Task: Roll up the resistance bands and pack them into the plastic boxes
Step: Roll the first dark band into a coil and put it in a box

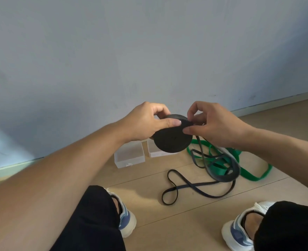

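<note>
Head view: I see the black resistance band roll (172, 135) held up in the middle of the frame, its flat round face tilted toward me and a little downward. My left hand (146, 122) grips it from 9 o'clock, thumb pressed across the face and fingers curled behind the rim. My right hand (213, 124) pinches the roll's edge at about 2 o'clock, thumb and forefinger closed on the band where it leaves the coil. From there the loose black tail (202, 153) hangs down toward 5 o'clock into a pile on the wooden floor (167, 211).

In that pile the tail's long axis runs roughly 10 to 4 o'clock, and it ends in a looped figure-eight (173, 189) at 6 o'clock from the roll. A green resistance band (247, 171) lies tangled under and beside the dark loops, at 4 o'clock from the roll.

Two clear plastic boxes (129, 156) stand side by side near the wall (149, 51), at 7 o'clock from the roll; the roll covers most of the right-hand box, and I cannot tell what either box contains.

My knees in black trousers (95, 220) and two white-and-blue sneakers (126, 216) fill the bottom edge, partly cut off.
</note>
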